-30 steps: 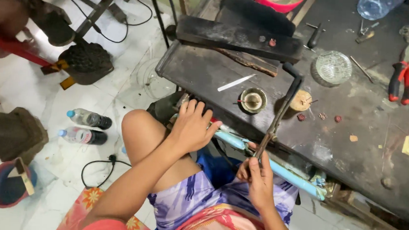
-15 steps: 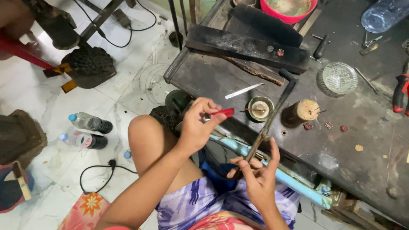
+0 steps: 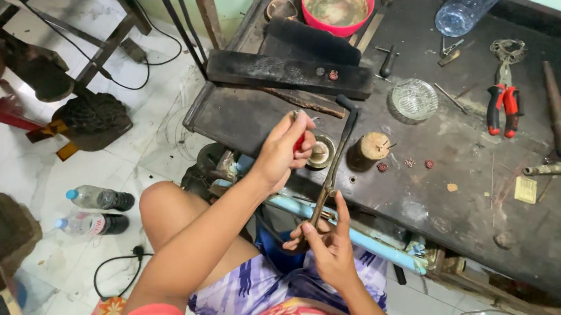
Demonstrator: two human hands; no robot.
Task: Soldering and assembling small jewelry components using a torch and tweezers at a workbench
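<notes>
Long dark metal tool (image 3: 336, 155) is lying on the near edge of the dark workbench (image 3: 475, 191), handle end hanging off at 6 o'clock. Right hand (image 3: 330, 243) is pinching that handle end, fingers curled. Left hand (image 3: 284, 151) at 9 o'clock of the tool is closing round a small red-handled tool (image 3: 300, 141). Small round dish (image 3: 322, 152) is sitting between them. Risk: the thin pinch could slip and the tool could swing, knocking the wooden stub (image 3: 370, 147) at 3 o'clock.

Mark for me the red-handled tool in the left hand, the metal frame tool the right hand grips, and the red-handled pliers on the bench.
red-handled tool (image 3: 300, 141), head view, on the red handle showing between the fingers.
metal frame tool (image 3: 338, 156), head view, midway along its long bar.
red-handled pliers (image 3: 502, 108), head view, on the red grips.
</notes>
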